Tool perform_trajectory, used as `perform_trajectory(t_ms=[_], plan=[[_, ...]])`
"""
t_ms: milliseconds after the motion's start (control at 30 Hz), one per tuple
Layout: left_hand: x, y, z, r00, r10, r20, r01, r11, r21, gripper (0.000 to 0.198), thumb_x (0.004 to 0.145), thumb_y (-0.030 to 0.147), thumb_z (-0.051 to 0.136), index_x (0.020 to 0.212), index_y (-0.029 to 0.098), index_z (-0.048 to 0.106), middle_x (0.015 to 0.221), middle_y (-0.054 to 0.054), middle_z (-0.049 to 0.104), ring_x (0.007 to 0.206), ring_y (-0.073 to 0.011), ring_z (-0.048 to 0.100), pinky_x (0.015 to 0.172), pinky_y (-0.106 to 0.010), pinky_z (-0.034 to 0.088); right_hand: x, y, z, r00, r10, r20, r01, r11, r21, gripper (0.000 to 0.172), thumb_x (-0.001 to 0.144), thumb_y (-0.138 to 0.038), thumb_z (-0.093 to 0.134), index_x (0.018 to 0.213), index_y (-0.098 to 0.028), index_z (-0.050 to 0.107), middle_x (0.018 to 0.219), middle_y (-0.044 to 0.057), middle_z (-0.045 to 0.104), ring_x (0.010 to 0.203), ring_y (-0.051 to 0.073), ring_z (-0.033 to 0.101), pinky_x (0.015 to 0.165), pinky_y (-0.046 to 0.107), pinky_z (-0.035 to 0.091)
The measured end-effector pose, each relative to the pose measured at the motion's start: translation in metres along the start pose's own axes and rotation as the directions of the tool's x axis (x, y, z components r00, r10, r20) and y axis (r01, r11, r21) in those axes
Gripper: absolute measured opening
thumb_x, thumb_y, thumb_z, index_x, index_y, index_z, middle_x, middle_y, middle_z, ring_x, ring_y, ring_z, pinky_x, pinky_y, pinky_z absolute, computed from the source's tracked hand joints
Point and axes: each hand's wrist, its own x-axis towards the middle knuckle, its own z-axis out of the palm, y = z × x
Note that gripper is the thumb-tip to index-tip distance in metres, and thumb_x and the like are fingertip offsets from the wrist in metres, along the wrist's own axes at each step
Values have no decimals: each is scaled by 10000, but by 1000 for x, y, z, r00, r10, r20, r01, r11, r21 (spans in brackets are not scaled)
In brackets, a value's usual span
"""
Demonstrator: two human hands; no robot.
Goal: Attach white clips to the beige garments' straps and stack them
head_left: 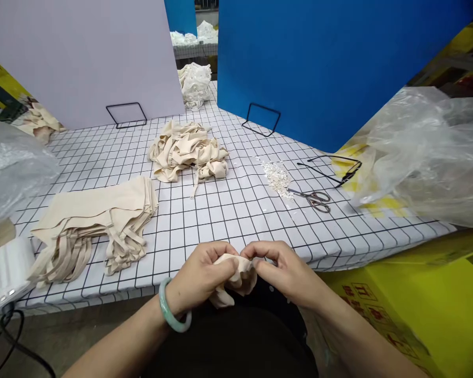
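Note:
Both my hands meet just below the table's front edge, over my lap. My left hand, with a pale green bangle on the wrist, is closed on a bunched cream fabric piece. My right hand pinches the same piece at its upper right edge. A neat stack of cream pieces with straps lies on the table to the left. A loose heap of the same cream fabric sits farther back at the centre.
The checked tablecloth carries scissors, a small pile of white bits and black wire stands. Clear plastic bags lie right and left. A white device with a cable sits front left. A blue panel and a white panel stand behind.

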Motion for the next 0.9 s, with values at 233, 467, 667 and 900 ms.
perform_trajectory(t_ms=[233,467,667,900], plan=[[2,1,3,999,42,-22,-42,999,34,325,767,459,665,786,157,548,609,8,592,386,-85,539,346,-158,414,5,3,4,968,-107,-226,40,959,-281,214,791,-267,544,613,-192,635,657,19,608,691,170,570,592,265,438],[11,-4,-4,992,122,-26,-123,992,-22,311,788,433,672,770,149,544,599,-13,629,439,-85,561,377,-138,416,13,13,-7,997,-65,36,61,995,84,264,918,-417,530,796,-193,600,726,6,636,678,154,603,642,277,488],[16,-5,-3,977,213,-15,-212,976,47,343,824,475,641,776,146,554,617,-46,666,523,-140,641,428,-175,468,18,25,11,977,-110,-183,110,994,-9,469,904,-574,540,630,-195,503,565,-22,521,523,114,506,493,233,409],[17,-8,-4,983,183,32,-181,982,-52,393,810,536,646,785,164,523,561,-25,652,426,-106,567,385,-159,416,24,28,6,999,39,-24,-32,971,238,509,851,-684,536,723,-191,546,560,-26,542,487,117,518,480,243,439]])
